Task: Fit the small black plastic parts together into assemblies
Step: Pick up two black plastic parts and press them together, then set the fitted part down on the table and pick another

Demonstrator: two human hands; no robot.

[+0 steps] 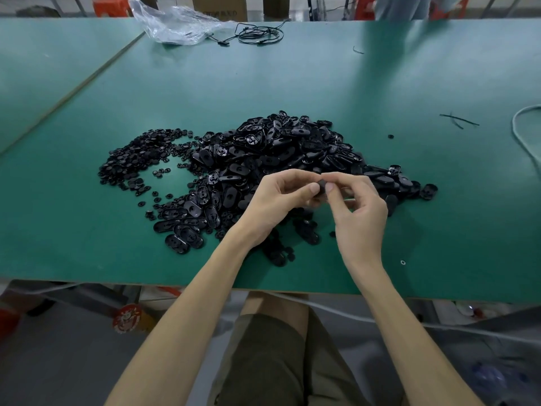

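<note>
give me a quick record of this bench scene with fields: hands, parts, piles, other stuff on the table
surface: green table
left hand: pinches a small black part above the table
right hand: pinches the same part from the other side
oval parts pile: mid table, behind and under the hands
round parts pile: left of the oval one
far edge: clear plastic bag, coiled black cable

2 bare forearms, left hand, right hand, olive-brown knee-length shorts

no legible text or labels anywhere.
</note>
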